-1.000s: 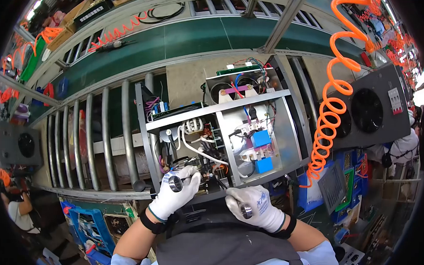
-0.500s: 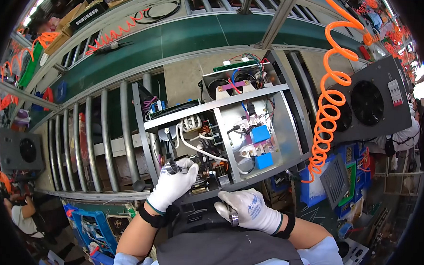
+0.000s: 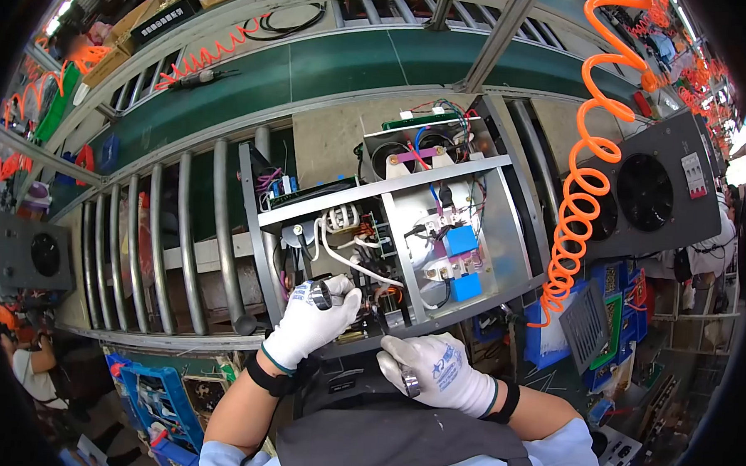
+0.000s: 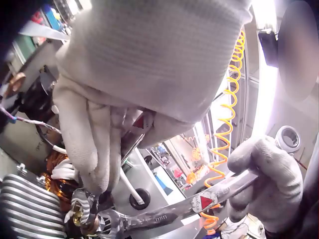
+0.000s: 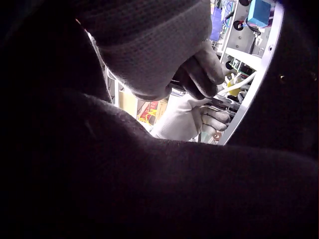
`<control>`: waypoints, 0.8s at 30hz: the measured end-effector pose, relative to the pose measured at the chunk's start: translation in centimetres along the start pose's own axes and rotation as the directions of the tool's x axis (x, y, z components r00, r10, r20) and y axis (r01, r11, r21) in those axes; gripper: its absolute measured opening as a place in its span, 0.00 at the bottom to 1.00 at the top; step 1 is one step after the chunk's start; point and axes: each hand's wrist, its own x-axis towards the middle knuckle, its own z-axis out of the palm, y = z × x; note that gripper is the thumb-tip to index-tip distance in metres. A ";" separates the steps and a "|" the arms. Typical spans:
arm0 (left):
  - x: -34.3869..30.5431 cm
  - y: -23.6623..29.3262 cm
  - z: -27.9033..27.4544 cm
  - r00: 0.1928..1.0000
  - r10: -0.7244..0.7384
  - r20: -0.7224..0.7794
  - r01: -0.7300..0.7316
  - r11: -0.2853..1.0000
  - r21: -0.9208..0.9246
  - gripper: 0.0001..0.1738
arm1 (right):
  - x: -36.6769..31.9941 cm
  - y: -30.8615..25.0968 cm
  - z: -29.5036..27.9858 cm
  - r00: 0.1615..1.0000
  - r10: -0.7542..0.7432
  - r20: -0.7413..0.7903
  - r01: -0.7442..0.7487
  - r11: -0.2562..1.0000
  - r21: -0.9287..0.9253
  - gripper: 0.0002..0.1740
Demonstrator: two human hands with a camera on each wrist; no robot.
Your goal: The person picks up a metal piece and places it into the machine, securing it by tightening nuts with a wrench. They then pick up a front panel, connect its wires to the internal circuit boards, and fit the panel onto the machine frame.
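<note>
In the head view my gloved left hand (image 3: 312, 320) lies over the front left of an open metal machine chassis (image 3: 320, 206). It grips a chrome wrench (image 3: 320, 295), whose red-marked shank shows between thumb and fingers in the left wrist view. My gloved right hand (image 3: 440, 371) is at the chassis's front edge. It grips a second wrench (image 4: 172, 211), with a red triangle label; its far end sits at a brass-coloured bolt (image 4: 77, 218) just below my left fingertips. The right wrist view is mostly dark, with the right hand's curled fingers (image 5: 204, 74) showing.
Blue blocks (image 3: 462, 239) and wiring fill the chassis's right compartment. Metal rollers (image 3: 189, 242) extend left. An orange coiled hose (image 3: 590, 184) hangs at the right, before a dark fan-fitted housing (image 3: 650, 187). Blue parts bins (image 3: 162, 399) stand at the front left.
My left hand has shifted slightly up and right, and its wrench's chrome end has turned. The right hand has moved a little left and toward my body with its wrench.
</note>
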 end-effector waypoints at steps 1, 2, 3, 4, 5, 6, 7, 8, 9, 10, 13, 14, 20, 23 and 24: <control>0.0 -0.2 0.1 1.000 0.000 0.000 0.000 1.000 -0.001 0.12 | 0.0 -0.2 0.0 1.000 0.006 0.000 -0.006 1.000 -0.011 0.15; 0.0 -0.5 0.3 1.000 0.015 0.004 -0.015 0.999 -0.051 0.12 | 0.1 -0.5 -0.1 1.000 0.012 0.002 -0.012 1.000 -0.022 0.12; -0.1 -0.6 0.4 1.000 0.030 0.007 -0.029 0.995 -0.100 0.11 | 0.2 -0.7 -0.1 1.000 0.018 0.003 -0.018 0.999 -0.033 0.10; -0.4 -0.3 0.3 1.000 0.028 0.007 -0.027 0.995 -0.100 0.11 | 0.3 -0.9 0.0 1.000 0.018 0.003 -0.018 0.999 -0.031 0.10; -0.8 0.3 0.1 0.997 0.082 0.003 -0.082 0.996 0.033 0.07 | 0.4 -1.1 0.0 0.995 0.041 0.088 -0.038 0.998 -0.040 0.08; -1.2 0.8 0.0 0.990 0.139 0.007 -0.138 0.976 0.166 0.03 | 0.5 -1.3 0.1 0.983 0.066 0.169 -0.058 0.997 -0.053 0.07; -1.7 0.8 0.1 0.970 0.242 -0.015 -0.240 0.967 0.085 0.02 | 0.7 -1.2 0.0 0.984 0.068 0.165 -0.060 0.997 -0.055 0.07; -2.2 1.0 0.0 0.951 0.310 -0.013 -0.304 0.940 0.155 0.03 | 1.0 -1.0 0.0 0.986 0.079 0.150 -0.075 0.997 -0.032 0.07; -2.7 1.1 0.0 0.927 0.374 -0.007 -0.363 0.904 0.224 0.05 | 1.4 -0.8 0.1 0.987 0.091 0.136 -0.090 0.996 -0.008 0.08; -3.0 0.7 0.4 0.891 0.453 -0.006 -0.440 0.869 0.225 0.06 | 2.2 -0.5 0.1 0.983 0.142 0.116 -0.151 0.986 0.072 0.09; -3.6 1.1 1.3 0.926 0.343 0.158 -0.378 0.836 0.398 0.08 | 4.1 2.7 1.9 0.992 0.099 -0.082 -0.093 0.993 0.072 0.07; -3.7 0.7 2.2 0.917 0.381 0.115 -0.388 0.792 0.472 0.10 | 4.9 4.1 2.9 0.997 0.025 -0.077 -0.035 0.992 -0.123 0.10; -4.3 0.3 2.9 0.898 0.436 0.063 -0.407 0.764 0.500 0.09 | 11.4 2.7 3.1 0.914 0.345 0.212 -0.302 0.930 -0.210 0.21; -4.8 0.2 3.3 0.919 0.386 0.081 -0.364 0.753 0.548 0.10 | 11.4 1.7 2.6 0.914 0.292 0.281 -0.258 0.954 -0.151 0.20; -5.0 0.3 3.5 0.920 0.390 0.045 -0.349 0.761 0.547 0.10 | 10.2 1.6 2.4 0.948 0.245 0.202 -0.220 0.966 -0.138 0.17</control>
